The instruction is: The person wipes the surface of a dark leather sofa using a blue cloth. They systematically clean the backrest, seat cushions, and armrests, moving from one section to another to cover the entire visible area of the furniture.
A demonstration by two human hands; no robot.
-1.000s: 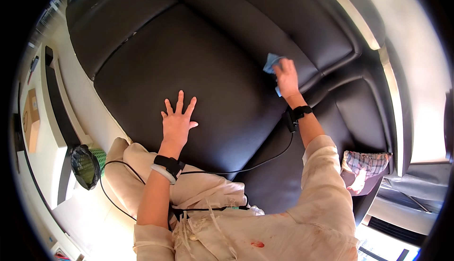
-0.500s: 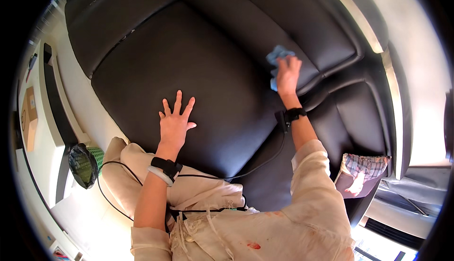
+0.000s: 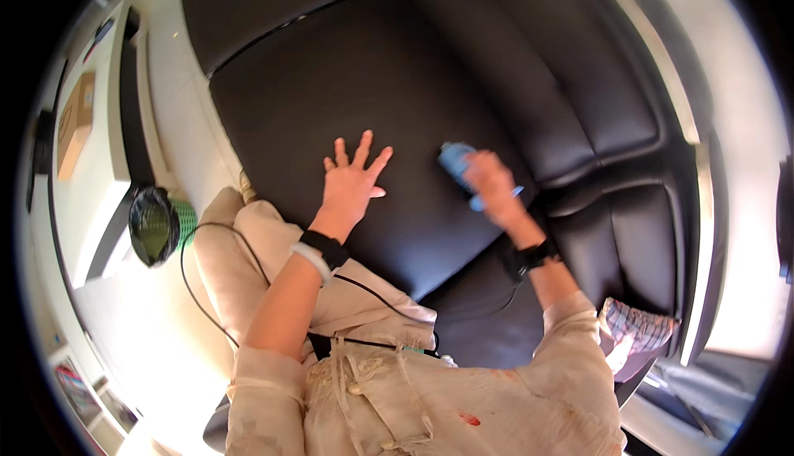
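Blue cloth [image 3: 455, 163] is lying bunched on the dark seat cushion [image 3: 331, 76], my blurred right hand [image 3: 491, 183] clasping it; it is probably handling soft and light, favouring a mid-bunch hold. My left hand [image 3: 351, 181] is resting splayed.

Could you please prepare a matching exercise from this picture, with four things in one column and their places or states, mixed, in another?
Things
1. Light blue soft cloth
2. Bare left hand
3. Green plastic bin with black liner
4. Brown rectangular cardboard box

Places or states
A. On the white flat-topped cabinet
B. Fingers spread, on the dark leather sofa
C. Between the cabinet and the beige trouser leg
D. In the bare right hand

Pairs: 1-D, 2-B, 3-C, 4-A
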